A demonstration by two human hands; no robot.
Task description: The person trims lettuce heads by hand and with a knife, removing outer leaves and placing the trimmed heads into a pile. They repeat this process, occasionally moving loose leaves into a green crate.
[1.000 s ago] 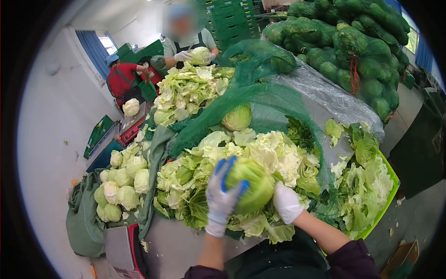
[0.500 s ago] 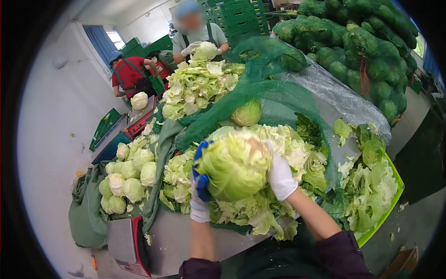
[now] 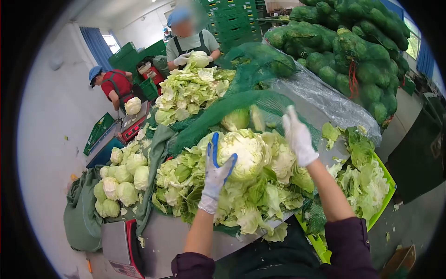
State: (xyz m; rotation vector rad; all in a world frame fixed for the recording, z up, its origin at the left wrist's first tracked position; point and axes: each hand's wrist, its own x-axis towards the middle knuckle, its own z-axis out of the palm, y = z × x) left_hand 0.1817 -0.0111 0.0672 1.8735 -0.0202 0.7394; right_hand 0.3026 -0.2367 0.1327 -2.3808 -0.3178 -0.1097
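Gloved in white with blue on the palm side, my left hand (image 3: 217, 173) is open, thumb and fingers spread against the left side of a pale cabbage (image 3: 243, 155). The cabbage rests on a heap of loose leaves (image 3: 186, 179). My right hand (image 3: 299, 137), in a white glove, is raised apart from the cabbage to its right, fingers extended and slightly blurred. A pale leaf piece (image 3: 257, 117) shows between the hands, beyond the cabbage. Another cabbage (image 3: 235, 119) lies behind by the green netting (image 3: 274, 100).
Trimmed cabbages (image 3: 123, 174) lie at left above a scale (image 3: 118, 246). A lime-green crate (image 3: 388, 186) of leaves is at right. Netted cabbages (image 3: 320, 42) are stacked behind. One person (image 3: 193, 42) holds a cabbage across the table; another (image 3: 118, 83) bends at back left.
My right hand has left the cabbage and moved up and right. The cabbage is now lower in the leaves and shows a paler surface. My left hand's fingers have spread wider.
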